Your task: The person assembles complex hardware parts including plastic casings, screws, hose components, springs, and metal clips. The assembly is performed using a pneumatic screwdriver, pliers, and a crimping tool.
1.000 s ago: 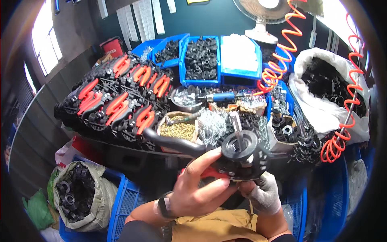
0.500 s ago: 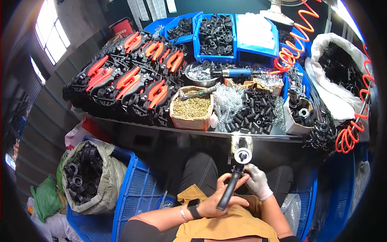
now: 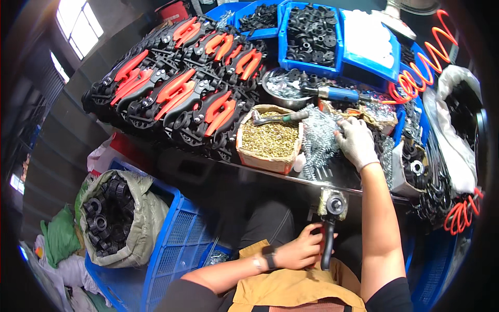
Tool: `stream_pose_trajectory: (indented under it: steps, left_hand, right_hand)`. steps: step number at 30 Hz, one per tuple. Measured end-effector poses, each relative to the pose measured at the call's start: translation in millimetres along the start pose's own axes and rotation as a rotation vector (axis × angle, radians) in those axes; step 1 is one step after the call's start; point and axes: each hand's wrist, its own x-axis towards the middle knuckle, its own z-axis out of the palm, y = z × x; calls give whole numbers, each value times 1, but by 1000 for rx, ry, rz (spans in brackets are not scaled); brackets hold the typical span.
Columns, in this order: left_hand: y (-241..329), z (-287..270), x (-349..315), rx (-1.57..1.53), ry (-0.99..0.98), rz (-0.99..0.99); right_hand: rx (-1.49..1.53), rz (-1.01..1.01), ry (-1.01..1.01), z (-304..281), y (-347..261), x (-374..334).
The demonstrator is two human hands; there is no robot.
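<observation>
My left hand (image 3: 302, 250), bare with a dark wristband, is closed around a part with a black handle (image 3: 327, 248) in front of my lap. The round head (image 3: 335, 205) of that part sits at a small fixture (image 3: 326, 193) at the bench edge. My right hand (image 3: 358, 144), in a pale glove, reaches over the bench. Its bent fingers are at the right side of a heap of metal springs (image 3: 318, 136). Whatever they may pinch is hidden. Black sleeves lie in a pile partly covered by the glove.
Red-and-black handled tools (image 3: 174, 93) are heaped at left. A box of brass-coloured screws (image 3: 270, 139) stands beside the springs. Behind are a blue power driver (image 3: 338, 94) and blue bins (image 3: 312, 66). An orange coiled hose (image 3: 410, 86) hangs at right. A sack of black fittings (image 3: 139, 229) stands lower left.
My right hand has left the black-handled part and reached forward to the springs. My left hand stays at the handle, which now stands more upright. The view has shifted.
</observation>
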Motion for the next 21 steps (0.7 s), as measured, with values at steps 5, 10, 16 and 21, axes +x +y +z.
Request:
stream_pose_trajectory:
  steps: [5,10,16,21]
  left_hand:
    - [78,-204,-107,483,1254,-577]
    - [109,-315,-289,1874,712,-1687]
    - [69,-372,-520,960,904,-1612]
    - [55,-355,-473,947,736,-1668]
  right_hand:
    - [-403,-147,55,8,4,6]
    - [-350,-176,159,13,10,2]
    - [77,-38,55,7,16,-4]
    - [-39,-193,130,-5,6,12]
